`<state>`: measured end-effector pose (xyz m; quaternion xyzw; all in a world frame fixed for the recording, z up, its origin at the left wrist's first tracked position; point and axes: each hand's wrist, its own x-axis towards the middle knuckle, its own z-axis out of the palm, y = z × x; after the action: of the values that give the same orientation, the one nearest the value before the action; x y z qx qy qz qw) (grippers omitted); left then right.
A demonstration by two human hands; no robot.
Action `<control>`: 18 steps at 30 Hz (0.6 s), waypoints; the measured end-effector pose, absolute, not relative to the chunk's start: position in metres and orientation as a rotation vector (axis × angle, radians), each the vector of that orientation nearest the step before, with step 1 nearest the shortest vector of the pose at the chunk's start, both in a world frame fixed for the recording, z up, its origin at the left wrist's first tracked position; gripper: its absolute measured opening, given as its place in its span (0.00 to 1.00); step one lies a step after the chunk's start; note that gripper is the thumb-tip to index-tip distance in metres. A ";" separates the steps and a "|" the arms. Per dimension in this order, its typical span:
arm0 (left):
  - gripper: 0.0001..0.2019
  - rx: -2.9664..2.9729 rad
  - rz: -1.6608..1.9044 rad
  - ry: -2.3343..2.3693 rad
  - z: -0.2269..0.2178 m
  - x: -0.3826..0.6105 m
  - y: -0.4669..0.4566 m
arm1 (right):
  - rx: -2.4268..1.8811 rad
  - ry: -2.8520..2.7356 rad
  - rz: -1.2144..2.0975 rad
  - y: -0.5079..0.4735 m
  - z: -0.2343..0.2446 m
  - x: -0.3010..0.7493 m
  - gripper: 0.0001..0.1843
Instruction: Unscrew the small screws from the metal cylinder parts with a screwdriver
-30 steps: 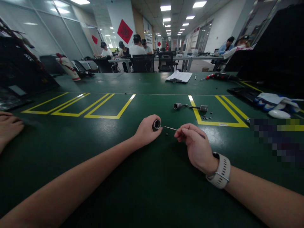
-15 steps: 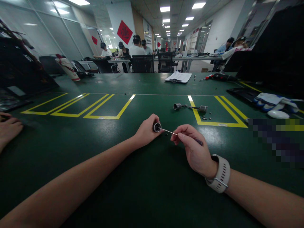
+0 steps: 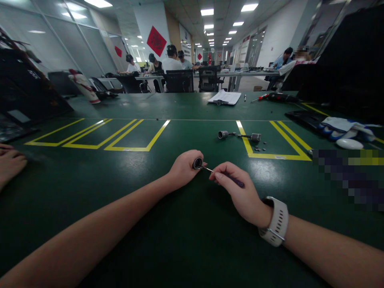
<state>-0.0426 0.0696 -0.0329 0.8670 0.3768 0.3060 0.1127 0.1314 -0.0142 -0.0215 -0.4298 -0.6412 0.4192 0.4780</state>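
My left hand [image 3: 185, 169] is closed around a hollow metal cylinder [image 3: 197, 163], whose round open end faces me. My right hand [image 3: 235, 188] pinches a slim screwdriver [image 3: 235, 180] with a dark handle and a thin metal shaft. That shaft points left to the cylinder's lower right rim; whether its tip is inside or just touching the edge I cannot tell. Beyond my right hand, two similar metal cylinders with thin stems, the left one [image 3: 223, 135] and the right one [image 3: 255, 137], lie on the green table, with several small nuts [image 3: 257, 149] close by.
Yellow tape outlines [image 3: 127, 149] mark the green tabletop [image 3: 162, 224]. A clipboard with papers [image 3: 225, 97], a red-tipped tool [image 3: 260, 97], gloves [image 3: 345, 127] and a white oval object [image 3: 349, 144] lie farther off. Another person's hand [image 3: 12, 162] rests at the left edge.
My right hand has moved left, closer to the cylinder, and the screwdriver's shaft has dropped from the opening's middle to its lower right rim. The cylinder has turned slightly.
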 end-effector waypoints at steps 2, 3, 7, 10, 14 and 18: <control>0.09 2.569 0.923 1.047 -0.033 -0.043 0.069 | -1.016 -1.527 1.099 -0.013 -0.024 0.133 0.07; 0.09 2.569 0.944 1.023 -0.032 -0.043 0.068 | -0.987 -1.497 1.140 -0.012 -0.026 0.133 0.07; 0.10 2.502 1.031 0.976 -0.032 -0.043 0.066 | -0.867 -1.290 1.334 -0.008 -0.025 0.132 0.07; 0.10 2.454 1.039 0.966 -0.032 -0.043 0.065 | -0.834 -1.118 1.472 -0.007 -0.021 0.130 0.07; 0.08 2.500 0.981 1.042 -0.031 -0.042 0.066 | -0.853 -1.121 1.430 -0.008 -0.022 0.130 0.07; 0.07 2.625 0.878 1.098 -0.031 -0.043 0.068 | -0.932 -1.316 1.263 -0.010 -0.027 0.132 0.07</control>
<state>-0.0426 0.0678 -0.0315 0.8785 0.3676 0.2938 0.0817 0.1316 -0.0100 -0.0271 -0.3887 -0.5490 0.5267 0.5197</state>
